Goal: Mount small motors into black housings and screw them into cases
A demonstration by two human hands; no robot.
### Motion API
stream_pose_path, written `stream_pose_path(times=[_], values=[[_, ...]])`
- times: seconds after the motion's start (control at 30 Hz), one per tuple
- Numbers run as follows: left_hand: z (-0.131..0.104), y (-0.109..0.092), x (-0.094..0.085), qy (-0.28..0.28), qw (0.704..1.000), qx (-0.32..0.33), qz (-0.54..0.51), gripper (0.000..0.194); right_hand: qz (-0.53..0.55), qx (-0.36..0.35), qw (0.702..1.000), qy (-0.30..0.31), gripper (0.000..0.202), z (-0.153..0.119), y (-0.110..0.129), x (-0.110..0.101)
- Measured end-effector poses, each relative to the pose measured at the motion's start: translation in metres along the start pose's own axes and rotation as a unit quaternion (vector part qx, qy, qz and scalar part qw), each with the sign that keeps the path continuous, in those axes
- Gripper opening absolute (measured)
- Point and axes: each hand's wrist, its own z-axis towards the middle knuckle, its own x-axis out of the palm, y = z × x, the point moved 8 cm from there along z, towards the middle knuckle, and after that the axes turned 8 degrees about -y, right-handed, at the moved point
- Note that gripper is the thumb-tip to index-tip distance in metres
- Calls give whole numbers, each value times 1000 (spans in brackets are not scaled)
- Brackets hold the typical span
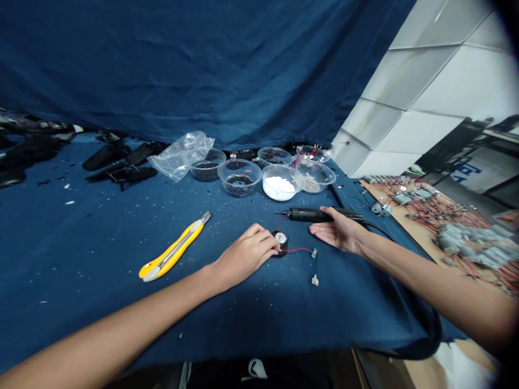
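My left hand [253, 248] has its fingers bent and pressed on a round black part with a white middle [280, 237]. Its fingertips cover the part's left side. Thin red wires run from this part, one of them to a small green board [314, 253]. A dark wire joins that board to a small silvery piece [315, 280]. In the crook of my right hand [340, 232] lies a black electric screwdriver [308, 215], the thumb over it and the other fingers stretched out below. Its bit points left, above the round part and apart from it.
A yellow utility knife [174, 251] lies left of my left hand. Behind stand several clear bowls, one with white granules [279, 186], beside a plastic bag [182, 154]. Black parts [121, 162] lie far left. Wired motors [466, 237] cover a board at right. A cable [432, 324] trails from the screwdriver.
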Motion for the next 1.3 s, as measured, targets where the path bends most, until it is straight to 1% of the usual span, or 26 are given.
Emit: stream_pose_path(times=[0.07, 0.17, 0.23, 0.33, 0.4, 0.47, 0.5, 0.53, 0.57, 0.63, 0.67, 0.7, 0.8, 0.87, 0.9, 0.93, 0.97, 1.0, 1.03, 1.07, 1.1, 1.13, 1.17, 1.2, 1.27, 1.3], values=[[0, -3, 0, 5, 999, 31, 37, 21, -11, 27, 999, 24, 48, 5, -1, -2], [0, -6, 1, 7, 992, 71, 100, 22, -6, 51, 997, 49, 61, 11, 1, -4], [-1, -8, 2, 12, 987, 94, 126, 23, 7, 43, 999, 27, 62, 14, 5, -7], [-1, -9, 4, 28, 984, 115, 132, 25, 4, 27, 1000, -10, 51, 14, 7, -9], [-1, -11, 4, 43, 984, 123, 119, 26, 11, -26, 1000, -6, 41, 10, 13, -4], [-1, -11, 4, 54, 987, 117, 100, 26, 71, -158, 985, -5, 27, 1, 30, -1], [-1, -10, 4, 56, 989, 104, 89, 26, 127, -248, 960, -16, 19, -7, 42, -2], [0, -9, 3, 57, 992, 88, 77, 25, 193, -341, 919, -35, 13, -18, 53, -6], [0, -8, 3, 56, 994, 69, 63, 25, 258, -421, 867, -60, 9, -31, 62, -11], [0, -5, 3, 56, 997, 31, 39, 25, 353, -520, 770, -109, 8, -52, 72, -19], [0, -4, 3, 58, 998, 16, 32, 25, 382, -545, 736, -123, 9, -59, 77, -20], [-1, -4, 4, 63, 998, 6, 29, 26, 402, -558, 714, -131, 12, -65, 83, -19], [-4, -8, 1, 74, 997, -4, 34, 29, 440, -580, 675, -120, 13, -79, 102, -17], [-2, -13, -12, 52, 998, -4, 38, 24, 461, -583, 661, -105, 10, -87, 109, -20], [4, -14, -23, 24, 999, -6, 41, 19, 469, -576, 663, -96, 12, -89, 109, -22], [13, -15, -37, -15, 999, -7, 45, 17, 475, -563, 671, -88, 13, -91, 108, -25], [27, -15, -51, -58, 997, -9, 50, 16, 473, -539, 693, -75, 13, -90, 107, -26], [46, -14, -64, -101, 993, -11, 54, 16, 466, -508, 722, -57, 12, -87, 104, -25], [69, -10, -73, -135, 989, -11, 55, 17, 466, -484, 739, -51, 11, -87, 101, -27], [98, -4, -75, -147, 988, -12, 54, 18, 464, -464, 753, -45, 11, -87, 97, -28], [130, 3, -70, -139, 989, -8, 50, 18, 465, -449, 762, -40, 11, -87, 95, -28], [164, 11, -58, -113, 993, 4, 44, 18, 466, -437, 769, -35, 11, -89, 93, -28], [198, 21, -41, -75, 996, 13, 35, 20, 465, -426, 776, -29, 12, -89, 92, -28], [230, 33, -17, -17, 999, 15, 22, 22, 463, -416, 782, -24, 12, -90, 91, -26], [274, 60, 41, 146, 989, -21, 17, 18, 460, -396, 795, -15, 13, -89, 90, -22], [289, 71, 64, 181, 983, -38, 18, 12, 459, -389, 799, -14, 14, -89, 89, -21]])
